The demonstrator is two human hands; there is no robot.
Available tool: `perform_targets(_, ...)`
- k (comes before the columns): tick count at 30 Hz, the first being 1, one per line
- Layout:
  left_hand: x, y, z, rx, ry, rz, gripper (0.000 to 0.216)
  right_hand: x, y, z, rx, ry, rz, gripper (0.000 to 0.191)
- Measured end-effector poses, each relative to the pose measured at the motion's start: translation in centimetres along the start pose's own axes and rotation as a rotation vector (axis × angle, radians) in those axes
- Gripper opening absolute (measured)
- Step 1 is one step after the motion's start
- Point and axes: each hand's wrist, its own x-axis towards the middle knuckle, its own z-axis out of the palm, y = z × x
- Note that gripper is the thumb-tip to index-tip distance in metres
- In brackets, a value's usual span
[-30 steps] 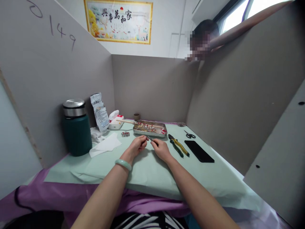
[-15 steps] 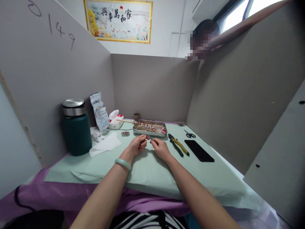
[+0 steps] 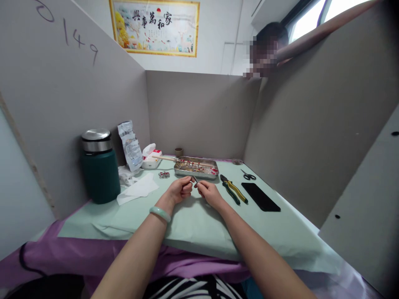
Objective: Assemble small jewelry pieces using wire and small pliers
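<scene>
In the head view, our hands are near each other over the counter (image 3: pixel 202 236), between its near edge and the metal tray (image 3: pixel 198 175). Our right hand (image 3: pixel 209 194) is closed on a slim metal tool (image 3: pixel 195 180), whose long axis slants toward the counter's far left corner. Its tip lies just beside our left hand (image 3: pixel 181 189), whose fingers are curled closed; we cannot tell what they pinch, if anything.
</scene>
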Motion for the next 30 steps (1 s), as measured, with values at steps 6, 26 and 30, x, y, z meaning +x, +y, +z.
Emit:
perform_targets(6,-0.1,0.1,-0.1,0.01,-0.037,0.007,0.018,-0.3,-0.9,-0.2,0.237,-0.102,0.063,0.028)
perform_targets(26,1.3,-0.7,0.7,0.927,0.489,0.415,0.024,0.3,0.1,-0.2,0.074,0.063,0.089,0.031)
perform_targets(30,1.3,-0.6,0.8,0.869,0.502,0.42,0.022,0.5,0.5,-0.3,0.018,0.09,0.086,0.031)
